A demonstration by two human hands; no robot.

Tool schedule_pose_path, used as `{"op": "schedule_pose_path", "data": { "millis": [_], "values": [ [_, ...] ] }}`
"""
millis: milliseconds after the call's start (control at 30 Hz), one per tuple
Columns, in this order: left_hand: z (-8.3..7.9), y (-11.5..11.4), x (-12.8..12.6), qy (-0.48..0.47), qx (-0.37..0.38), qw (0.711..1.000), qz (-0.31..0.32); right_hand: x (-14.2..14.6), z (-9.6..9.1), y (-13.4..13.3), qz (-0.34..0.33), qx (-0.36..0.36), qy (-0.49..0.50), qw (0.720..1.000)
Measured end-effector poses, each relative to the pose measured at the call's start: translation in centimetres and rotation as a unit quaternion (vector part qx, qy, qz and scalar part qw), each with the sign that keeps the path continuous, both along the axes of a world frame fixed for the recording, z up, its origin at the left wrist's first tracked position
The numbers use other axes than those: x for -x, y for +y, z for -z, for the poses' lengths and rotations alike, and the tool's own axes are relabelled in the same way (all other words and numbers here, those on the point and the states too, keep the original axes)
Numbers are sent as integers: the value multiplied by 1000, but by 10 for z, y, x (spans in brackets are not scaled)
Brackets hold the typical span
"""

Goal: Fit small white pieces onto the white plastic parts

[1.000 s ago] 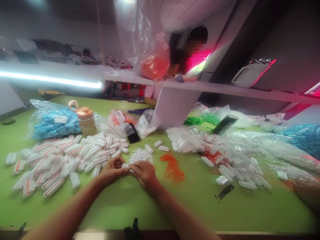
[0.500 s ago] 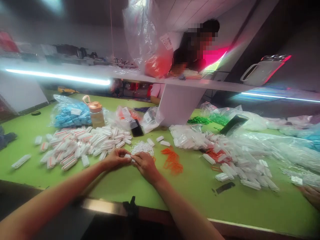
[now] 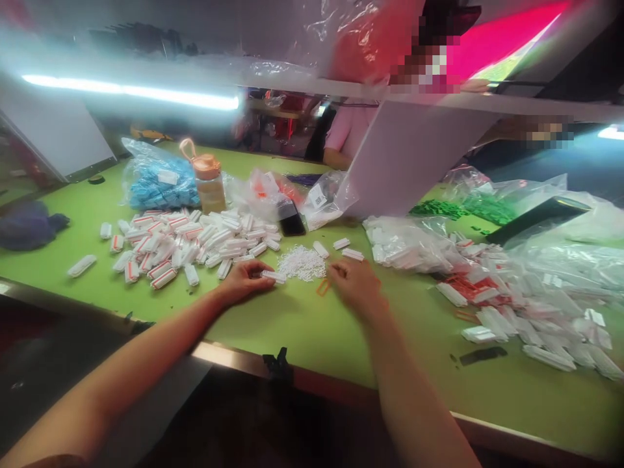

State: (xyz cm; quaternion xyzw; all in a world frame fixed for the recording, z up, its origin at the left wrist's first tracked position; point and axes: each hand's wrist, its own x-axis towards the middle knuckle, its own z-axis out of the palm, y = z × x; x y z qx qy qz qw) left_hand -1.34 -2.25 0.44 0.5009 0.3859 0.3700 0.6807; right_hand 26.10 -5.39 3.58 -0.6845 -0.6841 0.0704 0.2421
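Note:
My left hand (image 3: pixel 245 281) is closed, with thumb and fingers pinching one end of a small white plastic piece (image 3: pixel 274 277). Just beyond that piece lies a heap of tiny white bits (image 3: pixel 303 262). My right hand (image 3: pixel 357 285) is to the right of the heap, fingers bent together; what they hold, if anything, is hidden. It covers most of a pile of thin orange strips (image 3: pixel 383 300), which shows at its edge. An orange loop (image 3: pixel 322 286) is beside its fingertips. A large pile of white pieces (image 3: pixel 205 240), some red-striped, spreads behind my left hand.
Behind the white pile stand a bottle (image 3: pixel 209 185) and a bag of blue parts (image 3: pixel 163 185). A phone (image 3: pixel 291 218) lies by clear bags. More white pieces (image 3: pixel 531 318) and green parts (image 3: pixel 439 208) are on the right. A partition panel (image 3: pixel 414 156) rises at the back; people sit beyond.
My hands have come apart. The right one has moved right, onto the orange strips, while the left keeps the white piece. The camera view has tilted down and turned left.

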Motion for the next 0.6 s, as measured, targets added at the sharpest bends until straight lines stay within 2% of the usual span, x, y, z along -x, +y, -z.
{"op": "schedule_pose_path", "data": {
  "millis": [100,233,400,600],
  "values": [
    [4,2,1,12,-18,1000,12,11,-4,-7,-49,53,-41,997],
    [6,3,3,29,-40,999,15,25,-3,-13,-94,59,-45,993],
    [2,2,2,46,-51,998,13,26,-2,-12,-92,90,-59,990],
    [3,4,1,74,-80,994,16,24,-1,-11,-113,95,-57,988]
  ]
}}
